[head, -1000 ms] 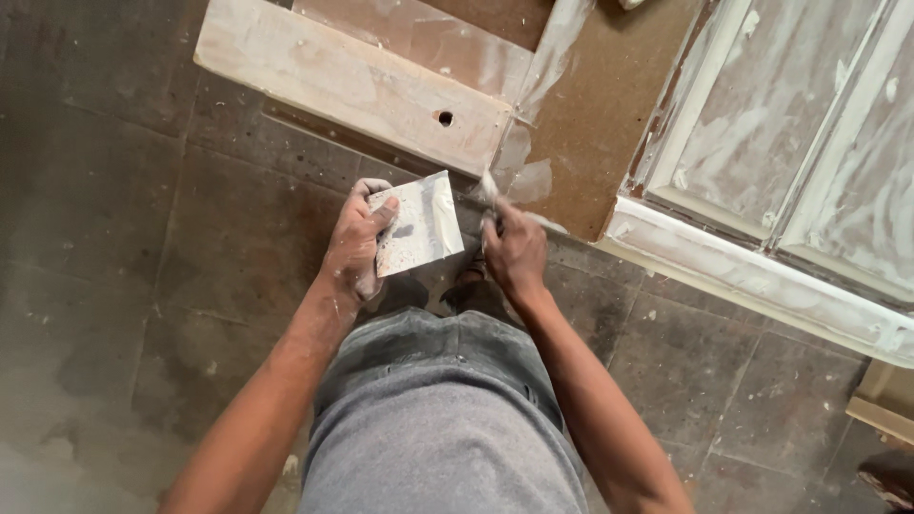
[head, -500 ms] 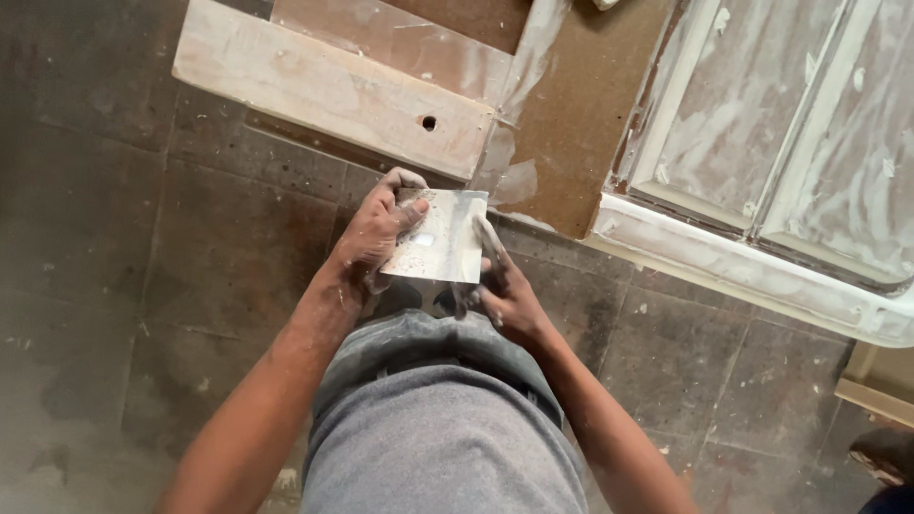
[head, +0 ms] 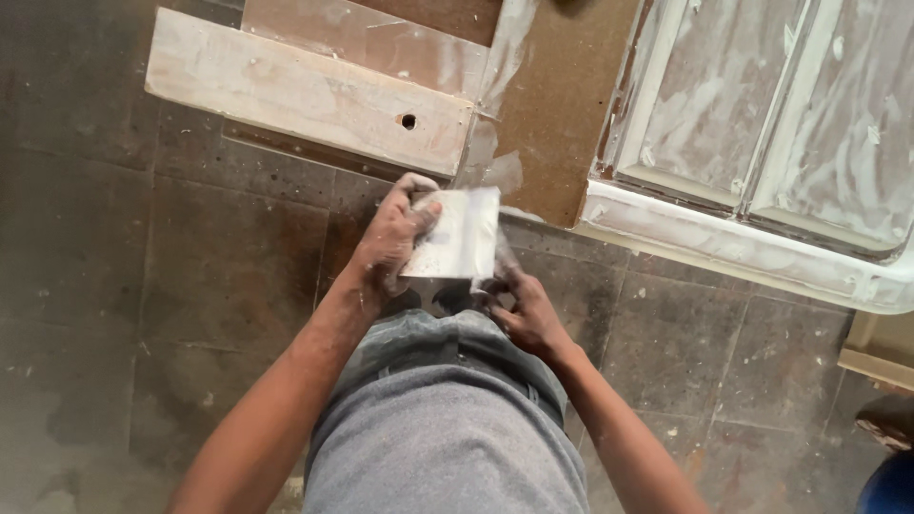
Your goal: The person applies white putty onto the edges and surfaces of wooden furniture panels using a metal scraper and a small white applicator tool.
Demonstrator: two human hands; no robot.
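White putty-smeared flat blade [head: 455, 234] held mid-frame above the floor [head: 190, 266], left hand [head: 398, 240] gripping its left edge to steady it, right hand [head: 526, 306] clenched under its near-right corner, contents hidden.

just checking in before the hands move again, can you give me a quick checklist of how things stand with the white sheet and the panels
1. Left hand has a grip on the white sheet: ok, fingers curl over its left edge.
2. Right hand on the sheet: cannot tell, it sits at the lower right corner but the contact is hidden.
3. Sheet flat, not crumpled: ok.
4. Sheet apart from the plank with a hole: ok, held above the floor.
5. White framed panel coated: ok, white smears cover it.
6. Brown board coated: not ok, mostly bare.
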